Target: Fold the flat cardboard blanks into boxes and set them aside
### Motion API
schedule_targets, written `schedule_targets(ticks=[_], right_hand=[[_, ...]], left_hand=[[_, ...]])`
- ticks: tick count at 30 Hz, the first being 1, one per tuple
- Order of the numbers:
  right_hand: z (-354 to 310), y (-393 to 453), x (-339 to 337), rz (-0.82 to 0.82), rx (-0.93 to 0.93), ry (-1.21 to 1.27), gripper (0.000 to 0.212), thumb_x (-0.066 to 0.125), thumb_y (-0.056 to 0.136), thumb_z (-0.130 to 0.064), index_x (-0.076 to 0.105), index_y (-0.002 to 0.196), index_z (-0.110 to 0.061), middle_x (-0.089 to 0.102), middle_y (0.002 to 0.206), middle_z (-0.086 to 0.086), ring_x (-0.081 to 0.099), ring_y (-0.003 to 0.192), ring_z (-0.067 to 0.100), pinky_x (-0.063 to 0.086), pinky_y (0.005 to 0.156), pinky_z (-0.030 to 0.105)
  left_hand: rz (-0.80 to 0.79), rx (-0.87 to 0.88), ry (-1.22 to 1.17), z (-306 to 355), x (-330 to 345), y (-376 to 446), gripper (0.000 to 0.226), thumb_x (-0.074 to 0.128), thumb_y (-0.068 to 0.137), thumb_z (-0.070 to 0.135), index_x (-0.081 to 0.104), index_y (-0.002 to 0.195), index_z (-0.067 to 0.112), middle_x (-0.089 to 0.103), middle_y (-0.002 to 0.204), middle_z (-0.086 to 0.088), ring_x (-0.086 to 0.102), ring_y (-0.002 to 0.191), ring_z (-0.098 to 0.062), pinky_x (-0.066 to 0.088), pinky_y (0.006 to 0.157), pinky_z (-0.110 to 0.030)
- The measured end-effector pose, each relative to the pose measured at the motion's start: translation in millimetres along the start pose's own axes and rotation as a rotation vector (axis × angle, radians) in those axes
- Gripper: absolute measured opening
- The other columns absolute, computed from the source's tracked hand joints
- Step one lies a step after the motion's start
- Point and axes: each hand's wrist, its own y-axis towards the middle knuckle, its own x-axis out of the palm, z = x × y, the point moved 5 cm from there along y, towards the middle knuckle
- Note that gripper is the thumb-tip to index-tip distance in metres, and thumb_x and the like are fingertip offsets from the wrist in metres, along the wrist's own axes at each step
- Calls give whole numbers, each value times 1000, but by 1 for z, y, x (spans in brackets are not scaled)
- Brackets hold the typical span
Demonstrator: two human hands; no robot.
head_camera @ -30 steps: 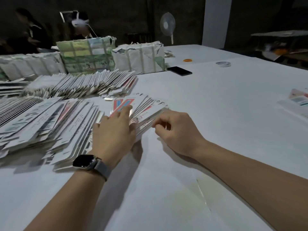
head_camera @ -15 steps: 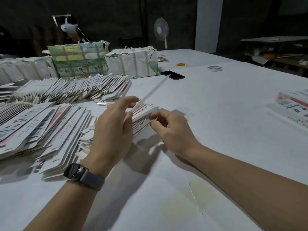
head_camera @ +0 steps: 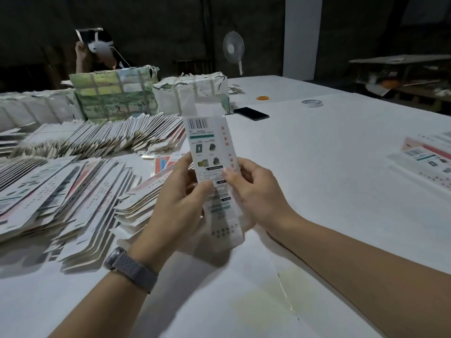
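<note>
1. The white table takes up nearly the whole view, with a yellowish stain near the front edge.
2. Fanned piles of flat blanks cover its left side, and a second row of blanks lies behind them.
3. Wrapped bundles stand at the far left edge, one green-printed, one white.
4. A few finished boxes lie at the right edge, well apart from the piles.
5. One cardboard blank is held up off the table, just right of the piles, printed face and barcode toward the wearer, standing nearly upright.
6. The left hand grips the blank's left edge, thumb on the front, fingers curled behind; a watch sits on that wrist.
7. The right hand grips the right edge the same way, thumb pressed on the printed face.
8. A fan stands beyond the far edge.
9. A dark phone lies near the white bundle.
10. A tape roll sits farther right.
</note>
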Motion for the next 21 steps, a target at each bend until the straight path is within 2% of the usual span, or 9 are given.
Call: schedule_targets(ticks=[4, 7, 10, 11, 14, 16, 18, 19, 21], right_hand=[[-1, -4, 6, -60, -5, -11, 28, 61, 93, -41, 71, 113, -25, 74, 101, 11, 71, 94, 32, 58, 87, 51], [-1, -7, 10, -122, 16, 41, 30, 59, 91, -45, 73, 108, -25, 77, 101, -3, 73, 97, 22, 58, 90, 45], [-2, -9, 11, -155, 1, 54, 19, 59, 97, -38, 74, 100, -27, 77, 91, -13, 73, 86, 8, 57, 80, 28], [-2, -8, 11, -144, -5, 49, 17, 59, 99, -35, 73, 101, -26, 77, 88, -12, 72, 83, 7, 57, 78, 27], [-2, -5, 8, -86, -41, 4, 26, 63, 97, -34, 67, 122, -25, 74, 87, -10, 72, 85, 15, 59, 83, 38], [-5, -4, 4, -30, -86, -76, 34, 66, 95, -34, 62, 129, -29, 58, 65, -15, 63, 66, 4, 56, 71, 24], [-6, -4, 2, -16, -101, -116, 35, 65, 96, -33, 62, 130, -29, 47, 57, -14, 55, 58, 1, 51, 63, 17], [-5, -4, 2, -32, -97, -117, 33, 64, 96, -33, 63, 129, -30, 45, 57, -14, 57, 59, 5, 54, 66, 20], [-4, -4, 4, -80, -77, -81, 31, 63, 95, -38, 66, 125, -31, 47, 61, -9, 66, 73, 24, 60, 80, 34]], left_hand=[[33, 10, -91, 4, -3, 1, 31, 43, 107, 16, 58, 133, 27, 73, 120, -2, 72, 105, -22, 61, 78, -31], [59, -123, -247, 2, -6, -1, 36, 32, 111, 29, 59, 133, 21, 74, 116, -8, 73, 101, -29, 62, 75, -36], [10, -222, -322, 0, -4, -5, 43, 32, 109, 43, 62, 133, 23, 76, 114, -10, 76, 94, -28, 62, 67, -33], [-10, -246, -346, -1, -2, -6, 45, 33, 107, 47, 63, 133, 24, 76, 114, -10, 76, 94, -28, 62, 66, -32], [-65, -255, -370, -2, 2, -6, 51, 36, 100, 54, 61, 136, 28, 75, 118, -8, 75, 100, -27, 61, 70, -33], [-84, -270, -369, -2, 5, -7, 55, 34, 98, 57, 59, 138, 30, 74, 121, -7, 73, 107, -27, 62, 73, -35], [-104, -301, -384, -4, 8, -9, 57, 31, 100, 59, 59, 139, 30, 74, 122, -7, 73, 108, -25, 62, 73, -35], [-117, -318, -395, -4, 10, -10, 56, 29, 101, 58, 60, 139, 29, 74, 121, -7, 73, 106, -24, 62, 71, -34], [-137, -338, -406, -5, 11, -12, 53, 30, 103, 55, 61, 136, 28, 75, 117, -6, 75, 100, -22, 61, 66, -32]])
